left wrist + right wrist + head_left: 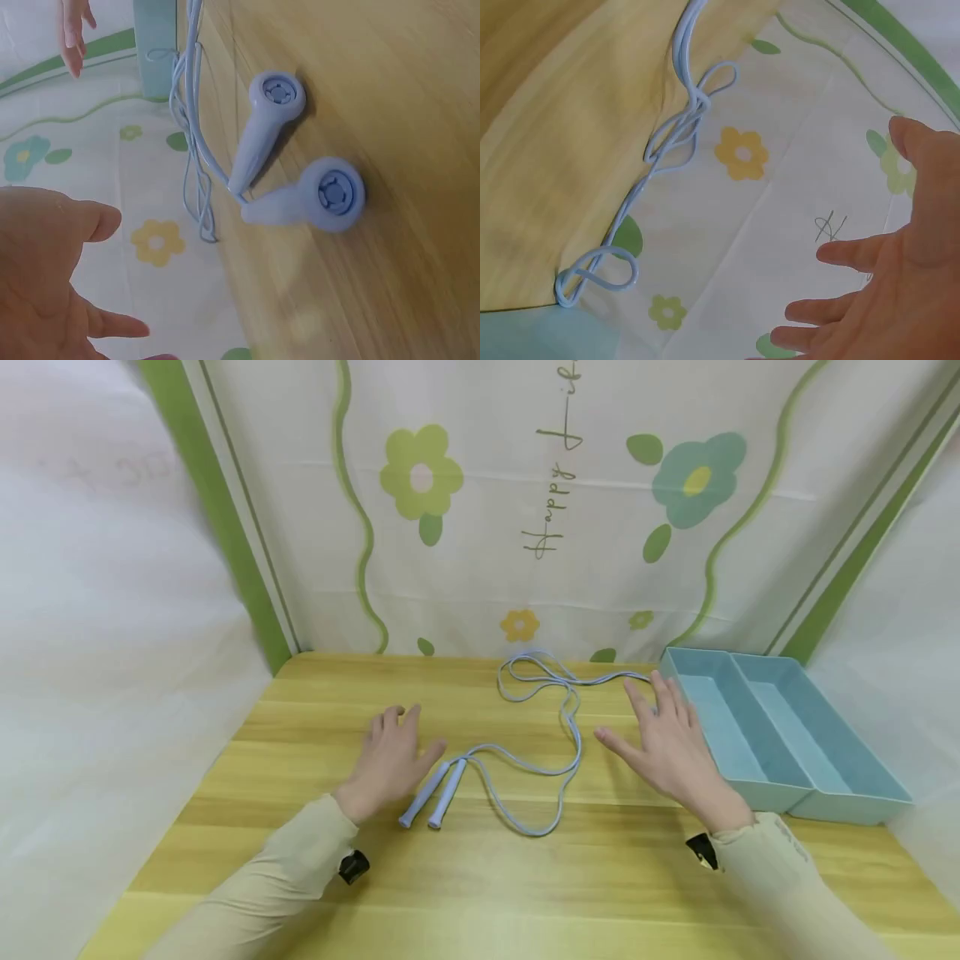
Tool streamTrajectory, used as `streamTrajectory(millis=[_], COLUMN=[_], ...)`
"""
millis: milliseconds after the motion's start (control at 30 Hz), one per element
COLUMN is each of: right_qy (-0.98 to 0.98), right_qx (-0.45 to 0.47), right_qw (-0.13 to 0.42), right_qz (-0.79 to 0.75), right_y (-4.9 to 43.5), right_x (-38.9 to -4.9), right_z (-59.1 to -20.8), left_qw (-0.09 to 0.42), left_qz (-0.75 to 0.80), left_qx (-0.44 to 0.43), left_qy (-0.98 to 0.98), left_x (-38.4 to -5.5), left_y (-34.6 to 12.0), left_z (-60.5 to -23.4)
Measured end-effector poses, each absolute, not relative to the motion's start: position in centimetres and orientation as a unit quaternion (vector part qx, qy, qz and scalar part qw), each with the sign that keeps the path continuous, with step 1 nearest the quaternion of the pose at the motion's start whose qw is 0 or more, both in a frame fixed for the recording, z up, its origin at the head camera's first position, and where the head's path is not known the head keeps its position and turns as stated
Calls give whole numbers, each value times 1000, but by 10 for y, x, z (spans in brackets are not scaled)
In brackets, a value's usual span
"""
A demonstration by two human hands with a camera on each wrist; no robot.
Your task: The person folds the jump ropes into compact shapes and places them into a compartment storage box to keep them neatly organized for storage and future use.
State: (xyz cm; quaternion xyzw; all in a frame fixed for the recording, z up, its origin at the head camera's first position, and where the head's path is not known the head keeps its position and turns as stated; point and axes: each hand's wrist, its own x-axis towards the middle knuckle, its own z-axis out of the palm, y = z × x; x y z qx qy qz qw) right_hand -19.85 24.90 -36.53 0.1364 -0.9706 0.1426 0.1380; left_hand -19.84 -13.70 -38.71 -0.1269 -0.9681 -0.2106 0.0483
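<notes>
Two bare hands hang above the wooden worktop (480,902), each grip wide, thumb and fingers parted. From the head view the left hand (386,764) seems almost against the two handles (447,793) of a pale blue skipping rope (579,750); the left wrist view shows a gap between them, and also the round, recessed handle ends that face the person. The right hand (675,756) covers the cord's far end from above, but the right wrist view catches it: a small loop (622,286) just beside the blue tray (847,807). Only the head view gives the tray's two long compartments.

As for edges, the cord's rear loops run right to the back of the worktop, near the flowered cloth (480,552); whether they touch it I can't tell. Bare wood stretches between the forearms in front of the handles, and more lies between cord and right hand.
</notes>
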Motion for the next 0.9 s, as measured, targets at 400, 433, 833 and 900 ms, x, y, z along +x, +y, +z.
streamTrajectory(millis=[400,433,833,900], right_qy=[-938,-937,-930,-930], right_qx=[221,223,214,210], right_qw=[208,207,202,204], right_qz=[169,170,220,224], right_y=[238,237,231,230], right_x=[-195,-195,-191,-192], right_z=[-388,-390,-396,-396], left_qw=[-1,-4,6,-10], left_qz=[-104,-103,-68,-73], left_qx=[-102,-99,-75,-72], left_qy=[-989,-990,-995,-995], left_x=[-188,-188,-185,-185], left_y=[-117,-115,-104,-105], left_z=[-385,-387,-400,-401])
